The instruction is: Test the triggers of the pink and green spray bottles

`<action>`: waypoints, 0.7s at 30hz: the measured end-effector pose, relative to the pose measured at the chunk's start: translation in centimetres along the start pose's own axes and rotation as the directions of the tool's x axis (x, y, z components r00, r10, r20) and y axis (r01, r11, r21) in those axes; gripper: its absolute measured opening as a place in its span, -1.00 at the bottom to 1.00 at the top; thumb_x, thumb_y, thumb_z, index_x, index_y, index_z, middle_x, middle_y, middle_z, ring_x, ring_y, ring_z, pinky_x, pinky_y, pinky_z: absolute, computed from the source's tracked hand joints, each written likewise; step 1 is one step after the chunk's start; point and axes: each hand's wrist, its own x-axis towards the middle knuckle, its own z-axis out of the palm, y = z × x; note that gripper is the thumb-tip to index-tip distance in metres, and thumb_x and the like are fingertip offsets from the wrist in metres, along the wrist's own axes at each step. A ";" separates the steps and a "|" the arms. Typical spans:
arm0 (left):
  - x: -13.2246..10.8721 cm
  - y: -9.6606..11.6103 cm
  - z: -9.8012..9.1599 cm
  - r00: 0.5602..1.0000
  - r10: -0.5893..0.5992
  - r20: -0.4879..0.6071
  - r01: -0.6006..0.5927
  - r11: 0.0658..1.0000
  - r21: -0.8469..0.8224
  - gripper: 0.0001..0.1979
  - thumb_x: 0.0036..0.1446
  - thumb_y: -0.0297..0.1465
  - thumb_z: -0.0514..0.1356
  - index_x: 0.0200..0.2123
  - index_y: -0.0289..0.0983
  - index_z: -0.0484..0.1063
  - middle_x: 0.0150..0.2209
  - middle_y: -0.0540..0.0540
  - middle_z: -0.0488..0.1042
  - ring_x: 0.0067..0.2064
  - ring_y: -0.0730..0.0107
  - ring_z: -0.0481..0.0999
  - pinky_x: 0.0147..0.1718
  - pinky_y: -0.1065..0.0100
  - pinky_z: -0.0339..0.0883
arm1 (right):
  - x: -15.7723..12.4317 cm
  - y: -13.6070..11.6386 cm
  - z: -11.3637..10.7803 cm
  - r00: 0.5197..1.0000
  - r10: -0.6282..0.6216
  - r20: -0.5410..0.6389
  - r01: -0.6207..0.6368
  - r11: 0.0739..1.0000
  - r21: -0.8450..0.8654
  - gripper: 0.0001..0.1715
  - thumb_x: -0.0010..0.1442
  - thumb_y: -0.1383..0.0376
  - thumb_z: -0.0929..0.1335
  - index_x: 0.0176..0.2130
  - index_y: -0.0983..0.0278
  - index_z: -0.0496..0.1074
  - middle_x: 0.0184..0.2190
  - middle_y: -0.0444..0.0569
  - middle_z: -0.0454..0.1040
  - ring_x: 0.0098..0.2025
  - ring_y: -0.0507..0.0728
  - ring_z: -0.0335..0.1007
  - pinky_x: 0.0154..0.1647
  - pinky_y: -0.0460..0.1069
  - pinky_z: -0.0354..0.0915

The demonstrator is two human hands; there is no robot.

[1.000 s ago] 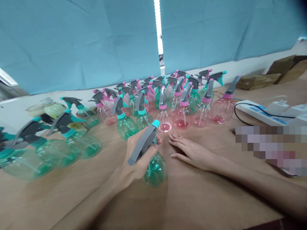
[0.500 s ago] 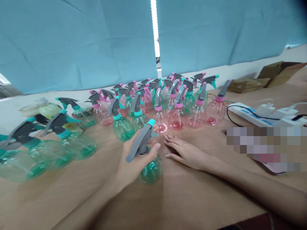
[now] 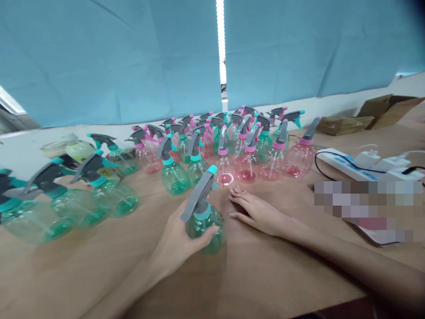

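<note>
My left hand (image 3: 181, 241) is around the left side of a green spray bottle (image 3: 215, 221), its thumb across the front of the clear body and its other fingers mostly hidden behind. This bottle stands upright, with a grey trigger head and a turquoise nozzle and collar. Palm down, my right hand (image 3: 257, 210) lies flat on the brown tabletop (image 3: 265, 274), fingers stretched out, just right of that bottle and touching none. Beyond my hands are a green spray bottle (image 3: 175, 177) and a pink spray bottle (image 3: 247, 168), the front ones of a dense group.
Several green spray bottles (image 3: 116, 199) stand at left. On the right lie a white power strip (image 3: 345, 164) with chargers and cables, and a blurred-out flat object (image 3: 368, 230). Cardboard boxes (image 3: 381, 115) sit at the back right, before a blue cloth (image 3: 282, 48).
My left hand has shifted from the bottle's neck and trigger down to its body. The bottle has hardly moved. My right hand stays in place; the view has tilted slightly.
</note>
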 end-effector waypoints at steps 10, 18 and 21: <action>-2.8 -4.3 -4.8 0.967 -0.103 -0.235 0.169 0.944 0.284 -0.60 0.08 0.01 0.21 -0.24 -0.20 0.45 -0.22 -0.14 0.52 -0.20 -0.01 0.55 -0.23 0.10 0.42 | 3.7 -4.4 -2.4 0.999 0.026 0.035 -0.023 0.995 -0.098 -0.68 0.34 0.14 0.25 -0.05 0.20 0.48 -0.06 0.02 0.56 -0.07 0.26 0.51 -0.10 0.16 0.42; -2.4 -9.2 -8.6 0.910 -0.114 -0.399 0.270 0.893 0.361 -0.58 0.16 0.01 0.16 -0.19 -0.23 0.43 -0.27 -0.09 0.42 -0.26 0.17 0.47 -0.26 0.23 0.35 | 10.7 -10.5 -1.5 0.985 0.011 -0.174 -0.021 0.998 -0.059 -0.65 0.31 0.13 0.28 0.01 0.22 0.43 -0.01 0.03 0.54 -0.09 0.29 0.52 -0.09 0.19 0.40; -1.7 -9.8 -8.9 0.917 -0.100 -0.385 0.250 0.898 0.361 -0.58 0.19 0.00 0.15 -0.16 -0.24 0.41 -0.22 -0.13 0.44 -0.14 0.07 0.48 -0.15 0.18 0.34 | 12.8 -11.8 -0.5 0.951 0.044 -0.307 -0.052 0.998 -0.019 -0.59 0.29 0.11 0.29 0.05 0.25 0.37 0.03 0.08 0.49 -0.04 0.31 0.49 -0.05 0.22 0.39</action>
